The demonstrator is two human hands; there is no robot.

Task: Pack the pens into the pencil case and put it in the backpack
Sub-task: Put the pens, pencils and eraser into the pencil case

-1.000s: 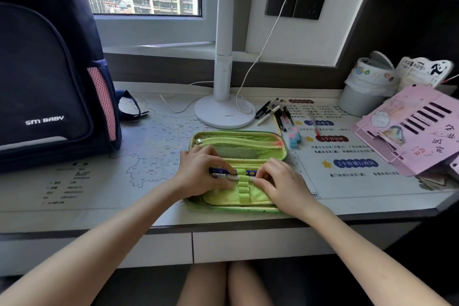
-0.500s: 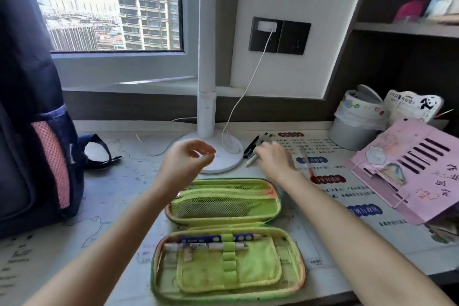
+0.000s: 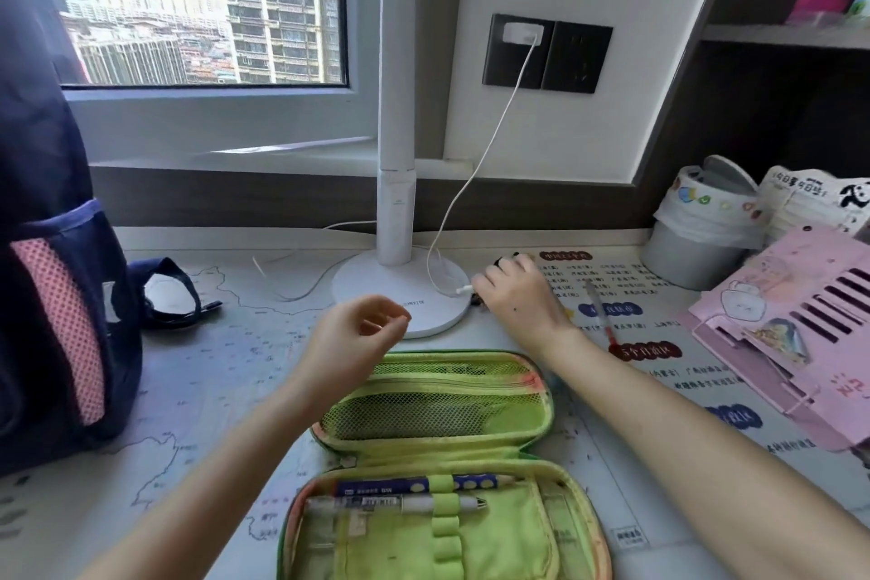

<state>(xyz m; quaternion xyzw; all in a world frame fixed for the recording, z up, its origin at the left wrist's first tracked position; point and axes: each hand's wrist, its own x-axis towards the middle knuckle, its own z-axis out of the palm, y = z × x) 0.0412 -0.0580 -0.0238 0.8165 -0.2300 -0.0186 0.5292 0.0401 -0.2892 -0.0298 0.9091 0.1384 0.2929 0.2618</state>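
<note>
The green pencil case (image 3: 438,466) lies unzipped and flat on the tabletop (image 3: 197,396), and I place everything else from it. Its far half is a mesh pocket; its near half carries a column of elastic loops. Two pens are already tucked under the top loops: a blue pen with pale dots (image 3: 414,483), and just nearer to me a white pen (image 3: 376,505), both lying crosswise with their tips toward the right.

My left hand (image 3: 350,339) hovers above the far left corner of the case, fingers loosely curled with thumb and forefinger nearly meeting, and there is nothing in its grip. My right hand (image 3: 515,297) reaches beyond the far right corner of the case, palm down over a cluster of dark pens (image 3: 503,260) beside the white lamp base (image 3: 405,297). Only bits of them peek out past my fingers, so I cannot tell whether this grip has closed on one or merely rests on top.

A slim pen with a red end (image 3: 599,311) lies loose on the printed mat to the right of that hand, beyond the case. The navy backpack (image 3: 52,278) with its pink mesh side pocket stands upright well to the left of the case. A pink slotted stand (image 3: 800,325) sits to the case's right.
</note>
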